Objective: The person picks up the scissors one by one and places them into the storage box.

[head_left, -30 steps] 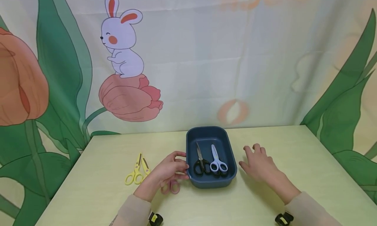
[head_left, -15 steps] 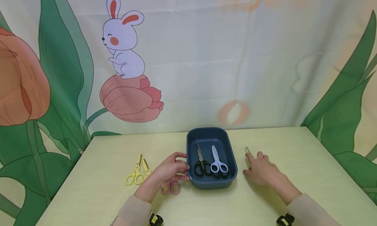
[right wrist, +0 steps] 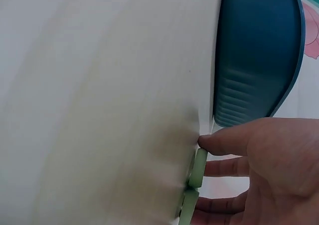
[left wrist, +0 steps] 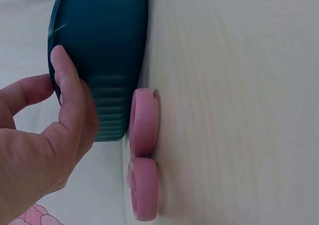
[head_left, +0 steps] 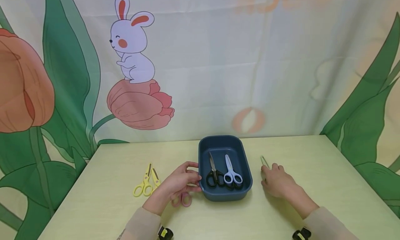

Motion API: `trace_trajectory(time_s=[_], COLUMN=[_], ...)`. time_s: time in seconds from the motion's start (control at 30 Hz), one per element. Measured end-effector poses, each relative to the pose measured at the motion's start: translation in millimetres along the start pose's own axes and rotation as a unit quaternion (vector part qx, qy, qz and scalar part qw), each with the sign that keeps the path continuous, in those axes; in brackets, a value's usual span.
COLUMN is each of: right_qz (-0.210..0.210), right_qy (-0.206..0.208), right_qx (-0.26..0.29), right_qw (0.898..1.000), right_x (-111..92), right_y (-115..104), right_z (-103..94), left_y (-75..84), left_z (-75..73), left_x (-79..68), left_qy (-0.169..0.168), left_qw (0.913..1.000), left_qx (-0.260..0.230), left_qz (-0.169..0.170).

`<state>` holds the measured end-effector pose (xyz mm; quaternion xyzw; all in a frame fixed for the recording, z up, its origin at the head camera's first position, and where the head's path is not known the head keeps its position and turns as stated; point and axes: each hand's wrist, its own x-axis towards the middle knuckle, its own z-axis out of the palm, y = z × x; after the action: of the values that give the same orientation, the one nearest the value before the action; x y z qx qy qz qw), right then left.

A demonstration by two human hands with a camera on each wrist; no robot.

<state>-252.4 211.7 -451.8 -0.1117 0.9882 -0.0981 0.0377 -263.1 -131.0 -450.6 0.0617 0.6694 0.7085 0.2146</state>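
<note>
My left hand (head_left: 179, 180) holds the left rim of a dark blue plastic bin (head_left: 225, 196), its fingertips bent at the rim in the left wrist view. Inside the bin lie black-handled scissors (head_left: 211, 177) and light-blue scissors (head_left: 228, 168), with another dark handle partly hidden below these. Right of the bin, my right hand (head_left: 278, 181) grips green scissors (head_left: 264, 160), thumb and fingers around the handles (right wrist: 198, 169) low at the table. The hand covers most of the scissors in the head view; the tip sticks out past the fingers.
Yellow scissors (head_left: 145, 182) lie spread on the table left of my left hand. Pink scissors handles (left wrist: 144, 123) rest beside the bin, partly under my left forearm. A printed curtain (head_left: 200, 59) hangs behind the pale table (head_left: 103, 177).
My right hand has lowered beside the bin and its spread fingers have drawn together on the green scissors, whose tip now shows. The left hand and the bin have stayed in place.
</note>
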Motion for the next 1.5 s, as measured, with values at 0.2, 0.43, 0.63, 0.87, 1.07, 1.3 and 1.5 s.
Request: trace_trajectory(time_s=[0.2, 0.43, 0.63, 0.87, 1.07, 1.3, 1.5], right_qz=[0.009, 0.011, 0.018, 0.014, -0.003, -0.013, -0.019], right_qy=[0.009, 0.019, 0.032, 0.069, 0.115, 0.153, 0.166], right_qx=[-0.019, -0.03, -0.025, -0.005, -0.004, -0.004, 0.005], right_qw=[1.0, 0.999, 0.999, 0.997, 0.993, 0.988, 0.986], right_x=[1.1, 4.5, 5.6, 8.5, 8.6, 9.0, 10.0], right_y=[-0.4, 1.2, 0.5, -0.6, -3.1, -9.5, -17.7], right_z=[1.2, -0.7, -2.2, -1.1, -2.3, -10.1, -17.8], left_y=[-0.7, -0.9, -0.4, -1.1, -1.5, -1.9, -1.3], left_z=[0.3, 0.1, -0.5, -1.1, -1.4, -1.5, -1.5], left_x=[0.5, 0.5, 0.4, 0.8, 0.9, 0.6, 0.9], left_qy=[-0.003, -0.002, -0.002, -0.003, -0.004, -0.004, -0.002], left_qw=[1.0, 1.0, 1.0, 1.0, 1.0, 1.0, 1.0], left_qx=[0.0, -0.001, 0.003, 0.003, 0.003, 0.001, 0.003], left_qz=[0.001, -0.001, -0.001, -0.002, 0.0, -0.001, -0.006])
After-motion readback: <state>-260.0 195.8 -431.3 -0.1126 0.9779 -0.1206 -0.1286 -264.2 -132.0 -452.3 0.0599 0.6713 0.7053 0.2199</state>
